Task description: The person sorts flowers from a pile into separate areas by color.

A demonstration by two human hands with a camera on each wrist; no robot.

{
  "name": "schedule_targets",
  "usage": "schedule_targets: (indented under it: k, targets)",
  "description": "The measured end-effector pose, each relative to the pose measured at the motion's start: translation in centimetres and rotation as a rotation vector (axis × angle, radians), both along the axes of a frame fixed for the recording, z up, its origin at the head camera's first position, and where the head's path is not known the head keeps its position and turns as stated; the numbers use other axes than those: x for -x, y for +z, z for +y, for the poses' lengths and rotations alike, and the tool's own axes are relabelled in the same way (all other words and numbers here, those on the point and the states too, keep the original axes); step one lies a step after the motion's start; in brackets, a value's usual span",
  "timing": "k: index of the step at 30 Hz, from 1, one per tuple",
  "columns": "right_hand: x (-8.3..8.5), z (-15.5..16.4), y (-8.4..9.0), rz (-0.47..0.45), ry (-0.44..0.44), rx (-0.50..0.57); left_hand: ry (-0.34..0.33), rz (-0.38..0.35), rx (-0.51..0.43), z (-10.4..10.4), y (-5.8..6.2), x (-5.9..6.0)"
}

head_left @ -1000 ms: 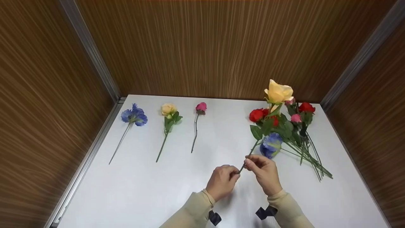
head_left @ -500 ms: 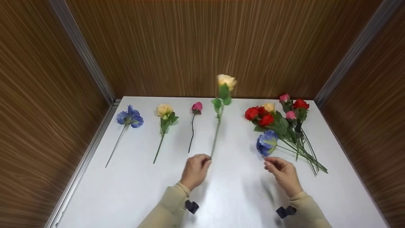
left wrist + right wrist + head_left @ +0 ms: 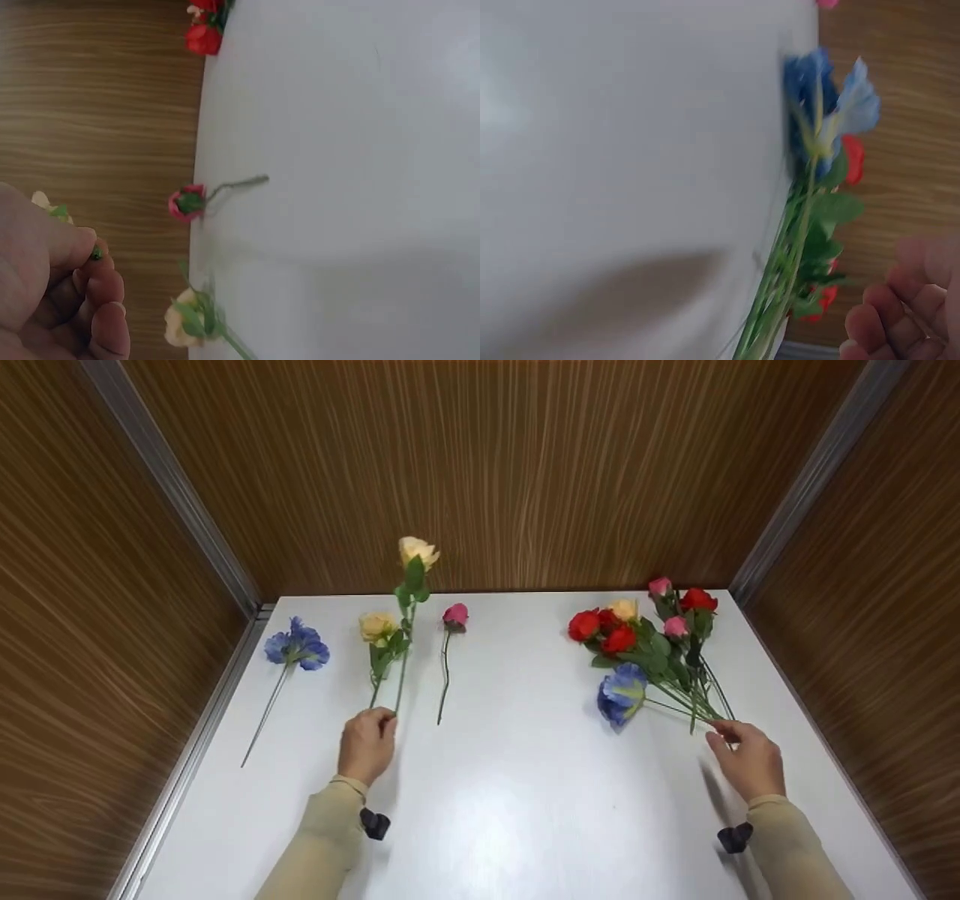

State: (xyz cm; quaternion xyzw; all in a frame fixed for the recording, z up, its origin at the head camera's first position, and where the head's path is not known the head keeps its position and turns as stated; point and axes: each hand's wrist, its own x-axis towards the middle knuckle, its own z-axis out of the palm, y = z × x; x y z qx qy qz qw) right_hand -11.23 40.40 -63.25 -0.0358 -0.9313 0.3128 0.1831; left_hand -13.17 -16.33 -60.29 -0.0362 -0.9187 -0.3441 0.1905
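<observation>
My left hand (image 3: 367, 741) pinches the bottom of a yellow rose stem (image 3: 405, 652), holding the bloom (image 3: 417, 550) upright above a second yellow rose (image 3: 377, 627) lying on the white table (image 3: 510, 780). In the left wrist view the curled fingers (image 3: 90, 285) grip the green stem end. My right hand (image 3: 742, 757) hovers with loosely curled fingers at the stem ends of a flower pile (image 3: 660, 652); it holds nothing. In the right wrist view the fingers (image 3: 900, 315) sit beside the blue flower (image 3: 829, 112) and green stems (image 3: 780, 300).
A blue flower (image 3: 298, 643) and a pink rosebud (image 3: 454, 616) lie in a row with the yellow rose at the left. The pile holds red, pink, yellow and blue blooms. Wooden walls (image 3: 480, 465) enclose the table on three sides.
My left hand has carried the yellow rose leftward from the pile to above the row. My right hand let go of the stem and moved right to the pile's stem ends.
</observation>
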Motion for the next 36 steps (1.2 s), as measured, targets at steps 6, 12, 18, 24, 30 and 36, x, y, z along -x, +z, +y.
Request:
schedule_targets:
  k: [6,12,18,24,30,36]
  targets:
    - [0.2,1.9,-0.5,-0.076,-0.059,0.000,0.106,-0.139,0.039,-3.8,-1.8,1.1]
    - [1.0,2.3,-0.8,-0.129,-0.074,-0.016,0.166,-0.234,0.051,-6.2,-3.8,1.7]
    - [1.6,2.2,-1.2,-0.158,-0.088,-0.018,0.174,-0.296,0.045,-6.7,-5.6,2.2]
    - [2.4,2.1,-1.4,-0.208,-0.086,-0.014,0.184,-0.285,0.006,-6.3,-6.5,2.6]
    - [2.9,2.0,-1.9,-0.231,-0.096,-0.031,0.213,-0.280,0.020,-5.7,-6.8,2.8]
    - [3.2,1.8,-2.2,-0.234,-0.081,-0.073,0.227,-0.283,0.098,-5.0,-7.1,2.8]
